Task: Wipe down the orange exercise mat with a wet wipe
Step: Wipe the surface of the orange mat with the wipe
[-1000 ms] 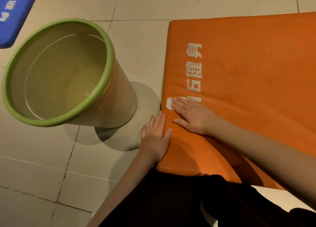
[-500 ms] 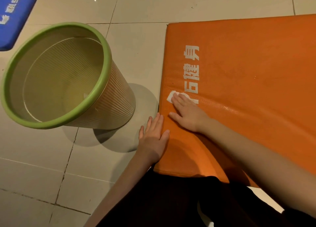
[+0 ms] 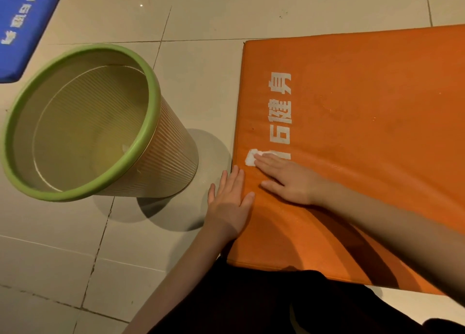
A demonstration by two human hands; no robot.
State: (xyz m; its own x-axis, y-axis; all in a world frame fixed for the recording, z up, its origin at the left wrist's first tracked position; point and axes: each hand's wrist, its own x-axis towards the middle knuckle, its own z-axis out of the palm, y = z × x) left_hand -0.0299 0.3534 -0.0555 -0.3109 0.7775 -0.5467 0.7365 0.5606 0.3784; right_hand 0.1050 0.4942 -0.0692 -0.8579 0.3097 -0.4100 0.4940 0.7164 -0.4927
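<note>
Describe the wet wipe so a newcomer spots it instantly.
Find the orange mat on the floor, then its left edge by the white lettering. The right hand lies flat there; the wet wipe is the crumpled white wad under its fingertips, lumpy unlike the printed characters.

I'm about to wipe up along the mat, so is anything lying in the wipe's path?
Nothing visible. The right hand presses the wipe flat on the mat by its left edge; ahead lies only printed lettering. The bin stands off the mat, on the floor.
</note>
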